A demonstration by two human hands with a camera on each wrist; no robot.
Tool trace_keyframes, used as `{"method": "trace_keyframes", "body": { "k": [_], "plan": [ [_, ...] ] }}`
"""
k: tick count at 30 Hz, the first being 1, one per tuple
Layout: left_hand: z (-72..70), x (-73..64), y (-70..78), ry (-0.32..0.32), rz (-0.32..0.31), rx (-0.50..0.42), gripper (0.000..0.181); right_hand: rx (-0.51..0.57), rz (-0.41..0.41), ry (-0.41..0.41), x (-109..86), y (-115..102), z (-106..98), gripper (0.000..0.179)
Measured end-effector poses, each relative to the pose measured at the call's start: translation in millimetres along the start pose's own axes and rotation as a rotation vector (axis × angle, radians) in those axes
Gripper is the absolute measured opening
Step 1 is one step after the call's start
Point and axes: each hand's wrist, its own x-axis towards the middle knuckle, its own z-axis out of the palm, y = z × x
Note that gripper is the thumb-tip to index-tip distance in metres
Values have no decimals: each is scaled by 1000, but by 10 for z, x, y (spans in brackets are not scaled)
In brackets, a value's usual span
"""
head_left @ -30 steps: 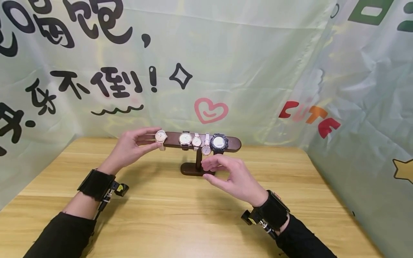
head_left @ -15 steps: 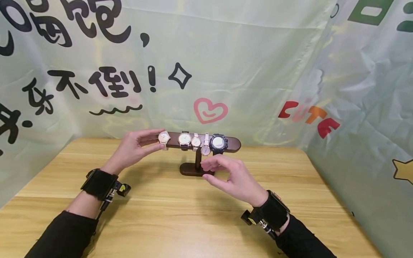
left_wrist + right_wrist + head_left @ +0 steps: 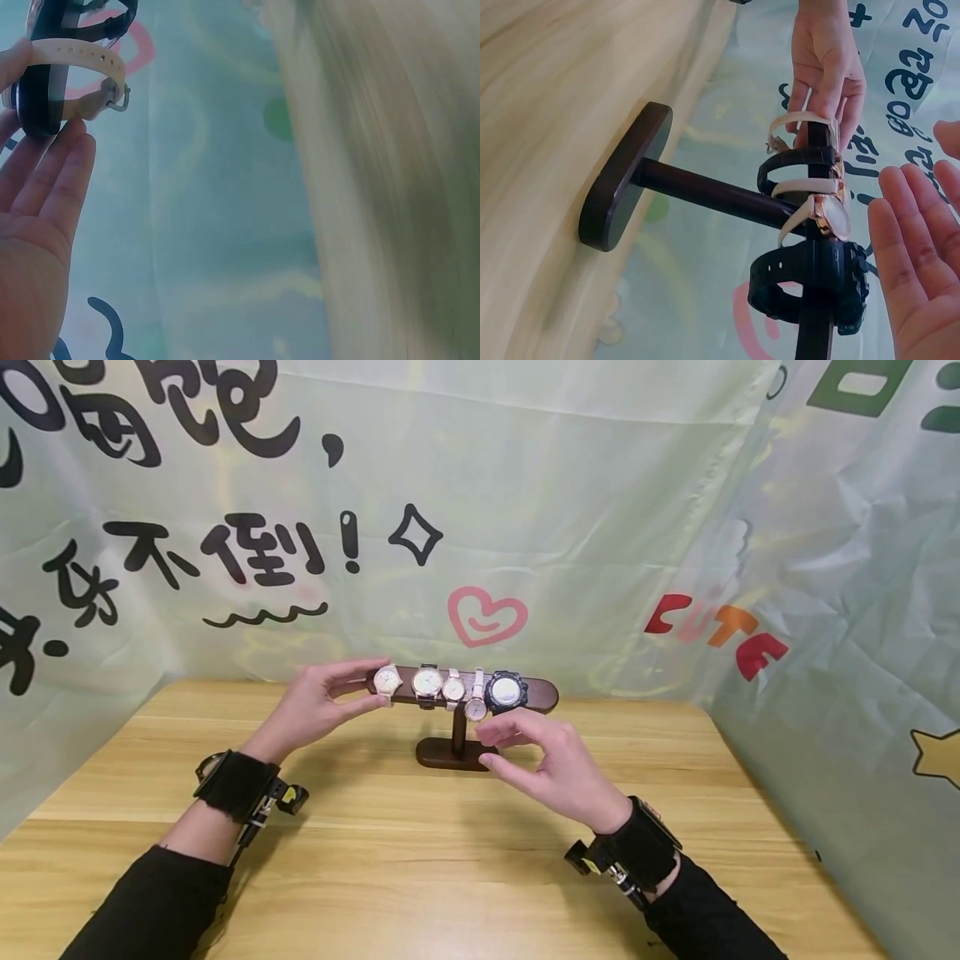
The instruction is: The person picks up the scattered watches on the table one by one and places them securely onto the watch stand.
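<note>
A wristwatch with a pale strap point(image 3: 387, 680) is looped round the left part of a dark wooden watch stand's bar point(image 3: 542, 694). My left hand point(image 3: 315, 706) pinches this watch between thumb and fingers; its buckled strap point(image 3: 79, 51) hangs behind the bar in the left wrist view. Further right on the bar sit a black-strapped watch point(image 3: 427, 681), two small pale-strapped watches point(image 3: 453, 688) and a chunky black watch point(image 3: 506, 690). Just in front of the black watch, my right hand point(image 3: 558, 768) hovers with relaxed fingers and holds nothing.
The stand's oval base point(image 3: 450, 753) rests on a light wooden table point(image 3: 390, 860). Behind and to the right hangs a pale green printed cloth point(image 3: 600, 527). A black camera band point(image 3: 238, 785) circles the left wrist, and another band point(image 3: 637, 847) the right.
The left hand has slid the pale-strapped watch rightward along the bar, so the bar's left end now shows beyond it. My right hand has shifted slightly right.
</note>
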Motion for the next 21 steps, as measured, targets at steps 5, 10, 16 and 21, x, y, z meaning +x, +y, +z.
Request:
{"method": "trace_keyframes", "body": {
  "k": [5,10,16,21],
  "plan": [
    [27,40,-16,11,58,-6,51,-15,-36,35,19,45,-47,29],
    [60,76,-34,15,97,-29,50,-66,-56,75,44,76,-109,30],
    [81,78,-21,13,111,-13,50,-102,-66,116,92,108,-169,31],
    [108,68,-33,26,126,11,53,-201,-72,115,159,151,-175,37]
  ]
}}
